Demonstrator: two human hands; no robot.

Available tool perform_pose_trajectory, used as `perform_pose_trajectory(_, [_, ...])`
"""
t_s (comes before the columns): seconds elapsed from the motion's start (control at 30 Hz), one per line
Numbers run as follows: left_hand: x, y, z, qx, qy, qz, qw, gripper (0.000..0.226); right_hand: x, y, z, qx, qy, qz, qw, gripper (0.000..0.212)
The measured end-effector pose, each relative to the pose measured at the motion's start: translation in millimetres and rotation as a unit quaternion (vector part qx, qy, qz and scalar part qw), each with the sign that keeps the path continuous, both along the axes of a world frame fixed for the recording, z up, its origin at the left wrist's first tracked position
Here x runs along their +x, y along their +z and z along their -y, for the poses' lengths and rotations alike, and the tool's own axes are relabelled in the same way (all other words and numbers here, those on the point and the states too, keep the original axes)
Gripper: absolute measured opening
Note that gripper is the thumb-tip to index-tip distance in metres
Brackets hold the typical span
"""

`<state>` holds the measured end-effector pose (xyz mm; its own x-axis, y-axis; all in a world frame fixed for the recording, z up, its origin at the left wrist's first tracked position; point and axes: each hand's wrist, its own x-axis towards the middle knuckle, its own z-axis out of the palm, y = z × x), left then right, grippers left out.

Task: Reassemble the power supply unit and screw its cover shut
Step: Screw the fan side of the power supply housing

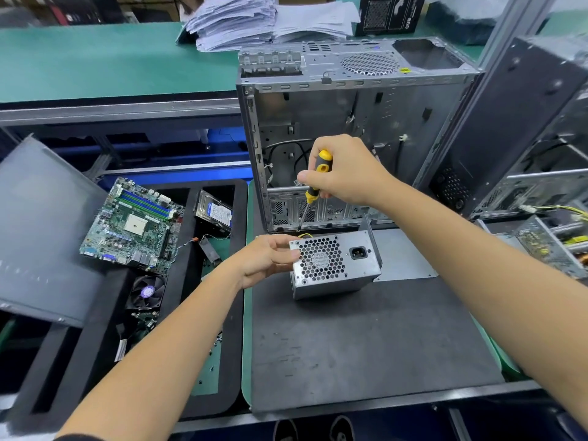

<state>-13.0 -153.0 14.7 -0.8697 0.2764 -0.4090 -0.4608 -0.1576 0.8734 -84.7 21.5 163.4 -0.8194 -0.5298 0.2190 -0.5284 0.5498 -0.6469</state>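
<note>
A grey metal power supply unit (334, 265) stands on the dark mat (366, 345), its honeycomb fan grille and power socket facing me. My left hand (270, 257) grips its upper left corner, thumb on the grille. My right hand (343, 170) holds a yellow-and-black screwdriver (315, 183) nearly upright. The tip points down at the unit's top left back edge, where a yellow wire shows.
An open empty computer case (350, 138) stands right behind the unit. A black foam tray (222, 329) to the left carries a motherboard (133, 224), a hard drive (214, 213), a cooler fan (146, 292) and loose screws. More cases and another supply's parts (547, 246) crowd the right.
</note>
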Motion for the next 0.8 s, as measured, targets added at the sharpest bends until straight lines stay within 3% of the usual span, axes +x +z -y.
perform_pose_trajectory(0.23, [0,-4,-2,-0.010,0.055,0.002,0.998,0.011,5,-3,2,0.033,0.018,-0.002,0.999,0.020])
perform_pose_trajectory(0.43, [1,-6,-3,-0.025,0.049,-0.004,0.998,0.025,7,-1,2,0.041,0.025,-0.002,0.999,0.019])
perform_pose_trajectory(0.8, [1,1,-5,-0.032,0.049,-0.003,0.998,0.005,11,-7,7,0.062,0.034,-0.006,0.998,0.021])
